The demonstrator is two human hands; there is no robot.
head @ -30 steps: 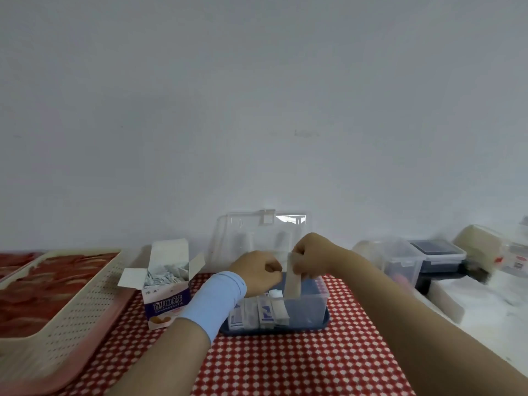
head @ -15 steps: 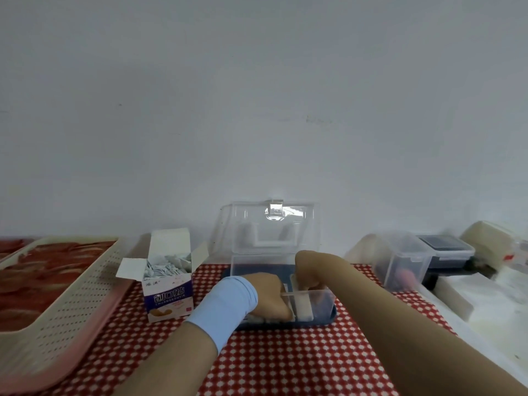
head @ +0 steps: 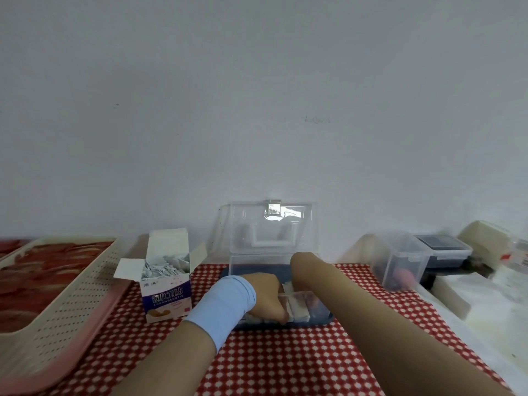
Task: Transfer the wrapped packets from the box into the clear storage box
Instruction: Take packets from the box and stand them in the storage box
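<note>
The clear storage box [head: 258, 260] stands at the table's middle on a dark blue base, its lid upright behind it. My left hand [head: 265, 295], with a light blue wristband, is inside the box. Its fingers curl down over a row of wrapped packets [head: 257, 318] along the front wall. My right hand [head: 312, 301] reaches in from the right, mostly hidden by its own wrist. Through the clear wall its blurred fingers sit at an upright white packet [head: 297, 308]. To the left, the open cardboard box [head: 167, 294] holds several more packets [head: 163, 268].
A cream perforated basket [head: 71, 304] on a pink tray fills the left side. At the right stand a clear lidded container [head: 400, 261], a dark-lidded one [head: 441, 247] and white boxes [head: 485, 295]. A red-and-white checked cloth [head: 285, 364] covers the table up to the wall.
My right hand carried a packet from above the box down into it. My left hand dropped from above the rim onto the packets inside.
</note>
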